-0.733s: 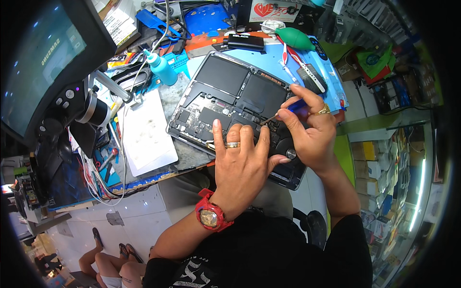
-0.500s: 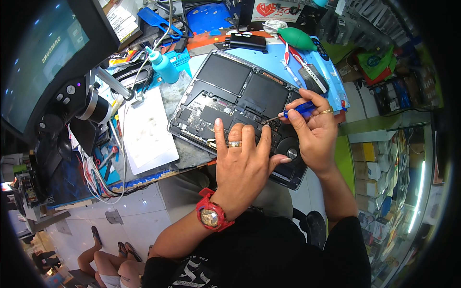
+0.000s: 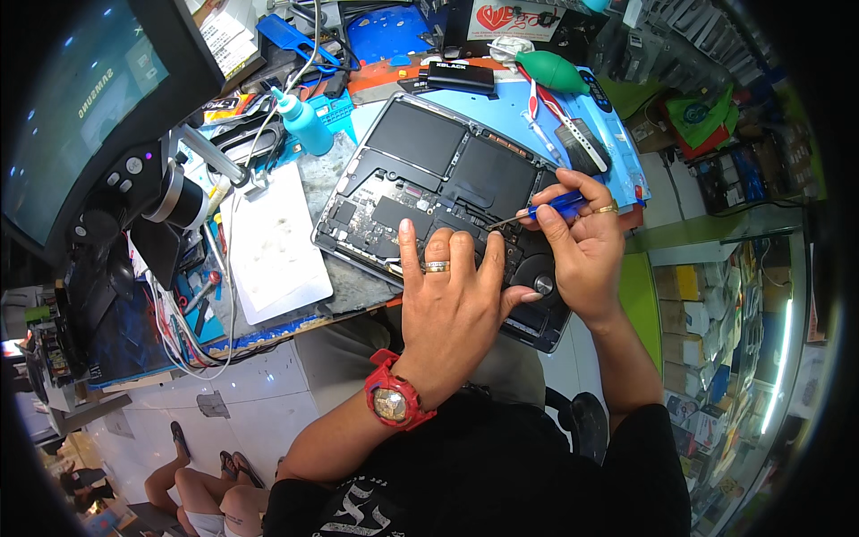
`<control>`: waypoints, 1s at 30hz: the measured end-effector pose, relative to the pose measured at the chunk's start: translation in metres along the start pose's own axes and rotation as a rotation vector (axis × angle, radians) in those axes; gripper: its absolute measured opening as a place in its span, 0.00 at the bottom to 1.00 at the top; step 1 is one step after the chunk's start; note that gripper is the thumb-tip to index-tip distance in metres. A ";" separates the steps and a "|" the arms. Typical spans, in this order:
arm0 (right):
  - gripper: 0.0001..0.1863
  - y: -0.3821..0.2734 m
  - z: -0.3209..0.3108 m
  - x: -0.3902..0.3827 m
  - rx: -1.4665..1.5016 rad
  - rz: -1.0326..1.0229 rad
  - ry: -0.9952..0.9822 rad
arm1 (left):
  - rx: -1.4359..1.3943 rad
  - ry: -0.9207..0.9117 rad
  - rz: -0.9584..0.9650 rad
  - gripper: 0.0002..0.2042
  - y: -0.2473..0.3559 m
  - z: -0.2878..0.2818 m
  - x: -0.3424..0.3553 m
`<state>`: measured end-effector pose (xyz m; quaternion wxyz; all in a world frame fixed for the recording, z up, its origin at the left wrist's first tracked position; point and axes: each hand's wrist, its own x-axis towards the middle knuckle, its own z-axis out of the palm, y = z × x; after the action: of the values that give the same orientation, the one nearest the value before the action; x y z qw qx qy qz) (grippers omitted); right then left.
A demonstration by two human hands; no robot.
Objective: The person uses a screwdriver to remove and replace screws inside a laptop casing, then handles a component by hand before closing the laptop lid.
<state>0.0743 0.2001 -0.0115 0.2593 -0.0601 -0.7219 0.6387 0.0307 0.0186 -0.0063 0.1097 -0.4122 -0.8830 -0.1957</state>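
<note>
An opened laptop (image 3: 419, 134) lies at an angle on the bench, its black battery cells and circuit board bare. My left hand (image 3: 452, 309) rests over its lower part with the fingers spread, fingertips on the board area, a ring and red watch showing. My right hand (image 3: 582, 251) grips a screwdriver with a blue handle (image 3: 559, 204); the thin shaft angles down-left to the board just above my left fingertips. Its exact tip is too small to make out. A round black part with a silver centre (image 3: 543, 285) sits inside the laptop beside my left thumb.
A monitor on a stand (image 3: 85, 107) is at left, near a white pad (image 3: 273, 242) and cables. A teal bottle (image 3: 309, 125), green blower (image 3: 553, 73) and black brush (image 3: 582, 148) border the laptop. A glass display case (image 3: 716, 331) is at right; people's legs show lower left.
My right hand has turned a little and sits slightly lower on the screen, showing more of the blue handle. My left hand has barely moved.
</note>
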 end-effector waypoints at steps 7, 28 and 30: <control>0.22 0.000 -0.004 -0.002 -0.026 0.012 0.004 | -0.003 0.008 -0.002 0.34 0.000 0.001 0.000; 0.23 -0.003 -0.007 -0.002 -0.130 -0.042 -0.076 | 0.003 0.000 -0.002 0.35 -0.001 0.001 -0.001; 0.23 -0.002 -0.007 -0.002 -0.135 -0.043 -0.077 | 0.000 0.001 -0.004 0.35 0.000 0.001 -0.001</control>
<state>0.0801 0.2052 -0.0096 0.2406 -0.0372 -0.7739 0.5847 0.0309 0.0183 -0.0077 0.1097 -0.4105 -0.8837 -0.1963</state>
